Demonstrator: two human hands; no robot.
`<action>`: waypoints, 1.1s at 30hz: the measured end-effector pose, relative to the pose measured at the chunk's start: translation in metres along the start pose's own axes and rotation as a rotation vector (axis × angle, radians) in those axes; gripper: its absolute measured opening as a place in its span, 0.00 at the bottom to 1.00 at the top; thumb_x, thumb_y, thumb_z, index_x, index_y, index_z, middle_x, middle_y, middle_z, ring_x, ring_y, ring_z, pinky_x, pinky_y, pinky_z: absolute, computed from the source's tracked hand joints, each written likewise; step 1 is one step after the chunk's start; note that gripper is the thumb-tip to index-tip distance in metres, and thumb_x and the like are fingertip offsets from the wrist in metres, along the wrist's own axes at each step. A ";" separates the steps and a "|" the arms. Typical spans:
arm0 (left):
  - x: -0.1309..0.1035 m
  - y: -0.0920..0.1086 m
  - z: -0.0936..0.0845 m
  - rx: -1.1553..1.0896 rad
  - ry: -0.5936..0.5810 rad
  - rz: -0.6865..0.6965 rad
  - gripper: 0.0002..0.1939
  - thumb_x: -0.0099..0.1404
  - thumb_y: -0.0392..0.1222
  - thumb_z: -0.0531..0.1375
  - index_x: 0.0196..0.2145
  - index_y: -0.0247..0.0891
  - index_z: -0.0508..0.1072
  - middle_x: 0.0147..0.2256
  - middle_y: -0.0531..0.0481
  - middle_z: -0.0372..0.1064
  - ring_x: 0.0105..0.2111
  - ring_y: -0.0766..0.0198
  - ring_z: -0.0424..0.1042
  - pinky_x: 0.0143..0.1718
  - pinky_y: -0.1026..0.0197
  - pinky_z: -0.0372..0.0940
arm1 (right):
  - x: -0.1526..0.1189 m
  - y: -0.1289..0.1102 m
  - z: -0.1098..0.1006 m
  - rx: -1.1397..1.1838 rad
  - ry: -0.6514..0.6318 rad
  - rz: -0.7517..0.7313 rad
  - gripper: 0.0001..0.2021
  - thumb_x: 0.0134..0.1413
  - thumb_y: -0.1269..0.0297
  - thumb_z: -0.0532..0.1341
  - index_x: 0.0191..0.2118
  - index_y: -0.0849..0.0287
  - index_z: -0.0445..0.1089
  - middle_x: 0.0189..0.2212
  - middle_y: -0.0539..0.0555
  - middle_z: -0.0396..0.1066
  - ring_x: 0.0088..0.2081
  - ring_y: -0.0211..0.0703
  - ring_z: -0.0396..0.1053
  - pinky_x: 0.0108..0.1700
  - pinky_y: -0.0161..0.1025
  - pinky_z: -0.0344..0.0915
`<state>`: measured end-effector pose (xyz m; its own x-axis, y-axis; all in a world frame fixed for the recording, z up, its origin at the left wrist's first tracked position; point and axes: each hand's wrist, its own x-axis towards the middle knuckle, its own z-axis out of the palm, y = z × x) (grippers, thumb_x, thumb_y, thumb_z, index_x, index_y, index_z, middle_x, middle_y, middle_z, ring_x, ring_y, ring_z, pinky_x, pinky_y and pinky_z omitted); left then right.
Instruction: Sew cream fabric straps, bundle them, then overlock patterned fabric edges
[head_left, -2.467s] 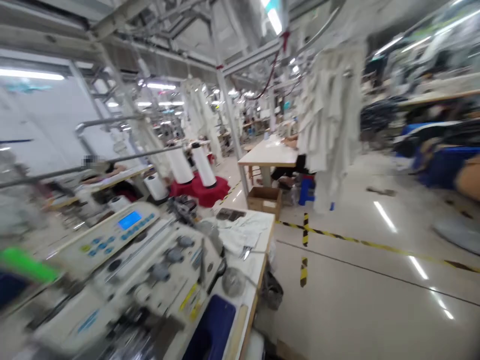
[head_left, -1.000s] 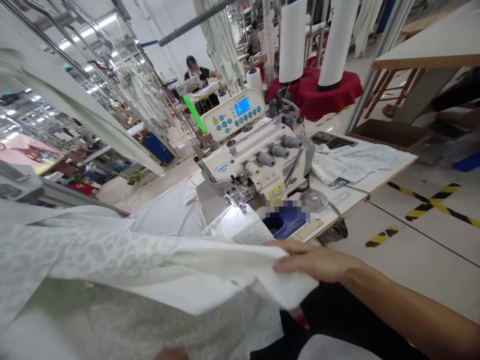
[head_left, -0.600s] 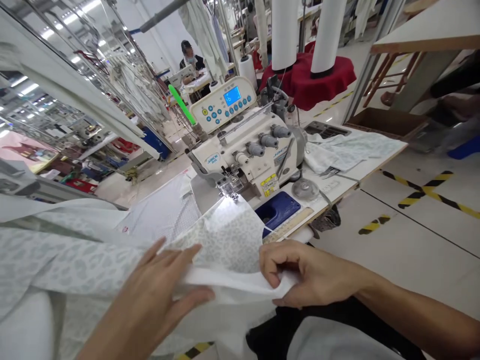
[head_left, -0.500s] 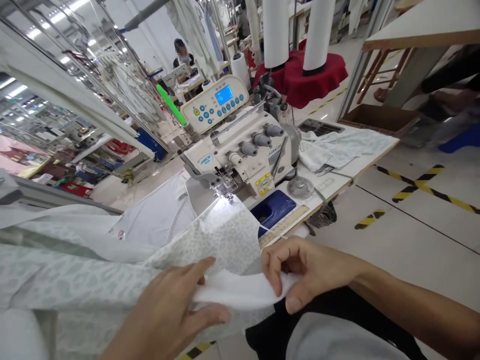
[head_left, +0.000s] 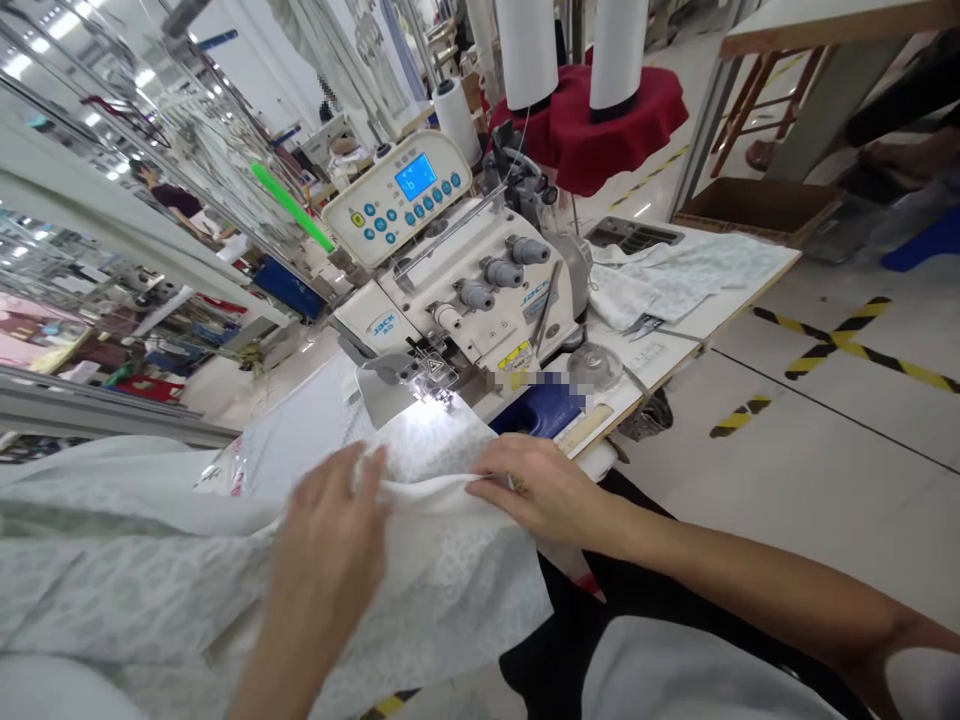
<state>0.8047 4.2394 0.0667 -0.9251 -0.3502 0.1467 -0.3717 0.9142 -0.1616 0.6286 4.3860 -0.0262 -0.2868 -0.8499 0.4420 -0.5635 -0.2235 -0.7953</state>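
Note:
A pale, spotted piece of fabric (head_left: 465, 570) runs from under the lit presser foot of the sewing machine (head_left: 465, 310) down over my lap. Across it lies a folded white edge, stretched between my hands. My right hand (head_left: 536, 485) is closed, pinching the right end of that fold between thumb and fingers. At the left end, my left hand (head_left: 334, 535) lies over the fabric, smeared by motion. Its thumb is hidden, so its grip does not show.
A control panel (head_left: 397, 195) tops the machine. Scissors (head_left: 645, 325), a clear round dish (head_left: 595, 366) and more spotted fabric (head_left: 675, 280) lie on the table to the right. White thread cones (head_left: 619, 55) stand behind. A cardboard box (head_left: 757, 212) sits at far right.
Both hands have moved up toward the machine, bringing the folded white edge along. The right hand's pinch has tightened, and more of the fabric hangs below the fold.

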 end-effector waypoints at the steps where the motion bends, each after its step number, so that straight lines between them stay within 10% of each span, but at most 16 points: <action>1: 0.005 0.010 0.005 -0.148 0.009 0.051 0.23 0.66 0.42 0.53 0.59 0.38 0.64 0.54 0.37 0.68 0.54 0.47 0.67 0.52 0.46 0.63 | 0.003 -0.003 0.003 0.026 0.071 -0.074 0.09 0.65 0.65 0.57 0.36 0.61 0.73 0.30 0.53 0.72 0.34 0.42 0.69 0.39 0.38 0.64; 4: 0.017 0.035 0.010 -0.585 -0.003 0.033 0.17 0.68 0.42 0.55 0.54 0.44 0.66 0.47 0.48 0.73 0.47 0.59 0.72 0.46 0.59 0.68 | 0.004 -0.014 0.011 0.163 0.211 -0.151 0.10 0.66 0.67 0.55 0.48 0.59 0.70 0.36 0.54 0.74 0.37 0.40 0.70 0.42 0.37 0.65; 7: 0.026 0.038 0.010 -0.723 0.036 -0.122 0.07 0.68 0.43 0.56 0.36 0.42 0.73 0.32 0.54 0.75 0.31 0.65 0.74 0.31 0.66 0.66 | -0.004 -0.017 0.022 0.313 0.222 0.106 0.17 0.62 0.61 0.61 0.55 0.57 0.65 0.37 0.51 0.72 0.34 0.38 0.68 0.36 0.35 0.65; 11: 0.042 0.024 0.024 -0.501 0.270 -0.080 0.05 0.65 0.41 0.60 0.34 0.41 0.77 0.29 0.54 0.76 0.28 0.67 0.74 0.30 0.66 0.64 | -0.011 0.002 0.038 0.418 0.134 0.351 0.10 0.63 0.60 0.60 0.32 0.59 0.70 0.23 0.46 0.62 0.27 0.35 0.61 0.30 0.33 0.59; 15: 0.061 0.019 0.043 -0.429 0.479 -0.153 0.06 0.65 0.39 0.60 0.32 0.38 0.77 0.27 0.53 0.73 0.28 0.67 0.71 0.33 0.65 0.63 | -0.009 0.024 0.036 0.361 0.316 0.364 0.11 0.61 0.62 0.61 0.29 0.60 0.71 0.36 0.54 0.67 0.40 0.42 0.66 0.40 0.37 0.63; 24: 0.041 0.017 0.032 -0.687 0.151 -0.479 0.07 0.60 0.44 0.62 0.26 0.40 0.74 0.24 0.56 0.68 0.25 0.67 0.64 0.27 0.65 0.60 | -0.035 0.011 0.038 0.370 0.156 0.479 0.15 0.57 0.60 0.64 0.22 0.59 0.66 0.25 0.49 0.65 0.26 0.37 0.62 0.27 0.34 0.57; 33: 0.045 0.015 0.037 -0.348 0.228 -0.279 0.04 0.64 0.42 0.59 0.33 0.40 0.73 0.30 0.51 0.69 0.31 0.62 0.66 0.34 0.60 0.60 | -0.028 0.010 0.049 0.438 0.123 0.685 0.13 0.53 0.60 0.64 0.24 0.58 0.63 0.22 0.48 0.65 0.25 0.37 0.62 0.28 0.34 0.58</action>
<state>0.7545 4.2293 0.0346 -0.7390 -0.5732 0.3540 -0.5189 0.8194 0.2436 0.6690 4.3842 -0.0674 -0.5548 -0.8128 -0.1778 0.1136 0.1377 -0.9839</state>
